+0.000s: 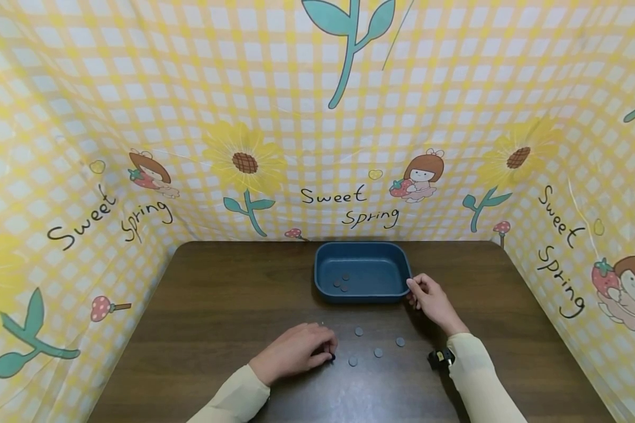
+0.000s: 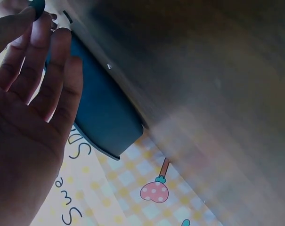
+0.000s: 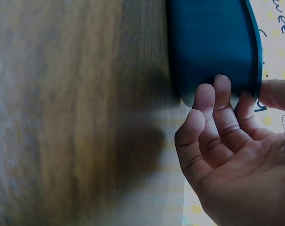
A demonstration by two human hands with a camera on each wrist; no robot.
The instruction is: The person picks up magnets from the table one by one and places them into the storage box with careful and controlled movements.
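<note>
Between thumb and fingertips, my left hand [image 1: 298, 349] pinches a small dark coin-like disc [image 2: 37, 8], low over the front middle of the table. Its other fingers bend loosely in the left wrist view. My right hand [image 1: 431, 299] grips the near right corner of a blue rectangular basin [image 1: 362, 298], thumb over the rim and fingers against the outer wall. Three small coin-like discs [image 1: 344, 288] lie inside the basin, toward its left. Several grey coin-like discs, one of them the nearest disc [image 1: 353, 361], lie flat on the table right of my left hand.
The basin stands at the back of the brown wooden table [image 1: 233, 282]. A yellow checked cloth [image 1: 275, 88] with printed flowers and lettering hangs behind the table and along both sides. A black device [image 1: 441, 358] sits at my right wrist.
</note>
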